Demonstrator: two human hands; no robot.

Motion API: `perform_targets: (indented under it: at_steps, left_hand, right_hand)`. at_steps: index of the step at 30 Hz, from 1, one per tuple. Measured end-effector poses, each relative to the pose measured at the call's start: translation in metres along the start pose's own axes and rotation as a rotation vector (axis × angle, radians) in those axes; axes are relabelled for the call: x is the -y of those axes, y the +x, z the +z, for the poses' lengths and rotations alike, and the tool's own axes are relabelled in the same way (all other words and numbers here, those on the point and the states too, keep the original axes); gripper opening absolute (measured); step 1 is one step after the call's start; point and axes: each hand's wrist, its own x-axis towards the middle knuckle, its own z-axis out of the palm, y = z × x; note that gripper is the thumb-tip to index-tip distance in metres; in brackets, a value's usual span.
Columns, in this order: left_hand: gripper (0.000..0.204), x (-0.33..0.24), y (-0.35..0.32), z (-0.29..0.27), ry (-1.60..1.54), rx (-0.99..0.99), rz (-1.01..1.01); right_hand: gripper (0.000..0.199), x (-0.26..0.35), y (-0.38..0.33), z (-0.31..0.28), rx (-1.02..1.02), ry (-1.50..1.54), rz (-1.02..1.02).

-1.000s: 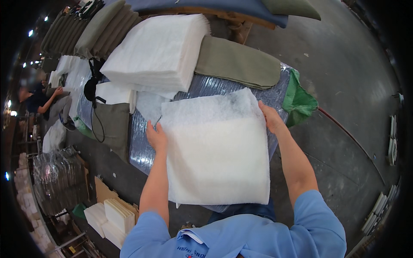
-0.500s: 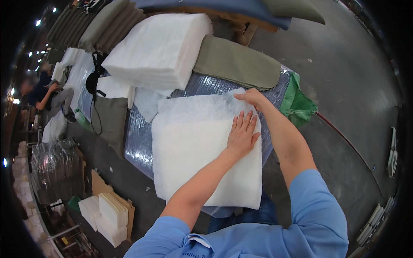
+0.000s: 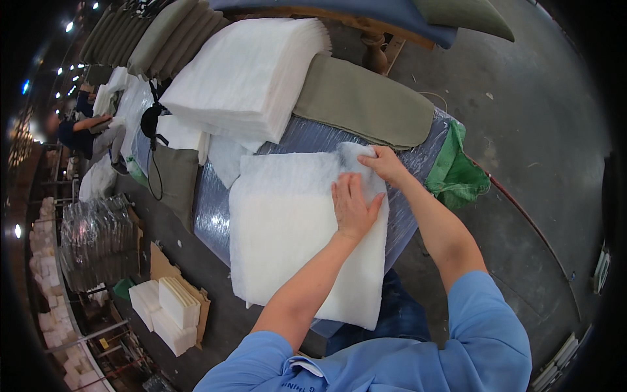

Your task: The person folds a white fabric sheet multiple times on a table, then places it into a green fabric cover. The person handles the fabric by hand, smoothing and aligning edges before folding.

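In front of me a square white padded piece [image 3: 287, 248] lies on a table covered in plastic wrap [image 3: 212, 209]. A thin, fluffy sheet of batting [image 3: 287, 166] shows along its far side. My left hand [image 3: 354, 212] rests on top of the padding, palm down with fingers extended. Just beyond it, my right hand [image 3: 385, 164] pinches the batting's far right corner, which is lifted and turned up. Its fingertips are partly hidden by the batting.
A thick stack of white batting [image 3: 241, 78] stands at the table's far side. Beside it lie folded olive covers [image 3: 366, 101]. A green sheet [image 3: 454, 170] hangs off the right corner, near a red hose [image 3: 522, 212]. Foam blocks [image 3: 173, 313] sit lower left. Another person [image 3: 81, 134] works far left.
My right hand has drawn the batting's corner up and slightly toward me. My left hand has slid a little left across the padding. The whole view has shifted slightly.
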Motion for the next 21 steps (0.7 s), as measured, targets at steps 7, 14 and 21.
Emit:
perform_targets:
  at_steps: [7, 14, 21]
  left_hand:
    - [0.106, -0.012, 0.028, 0.015, 0.274, 0.092, -0.263]
    - [0.083, 0.004, 0.025, 0.031, 0.377, 0.112, -0.222]
    - [0.072, -0.001, 0.029, 0.03, 0.385, 0.173, -0.26]
  right_hand:
    - [0.022, 0.014, -0.02, 0.021, -0.086, -0.302, -0.163]
    - [0.019, 0.016, -0.023, 0.032, -0.173, -0.695, -0.464]
    - [0.022, 0.023, 0.0, -0.01, 0.078, -1.209, -0.704]
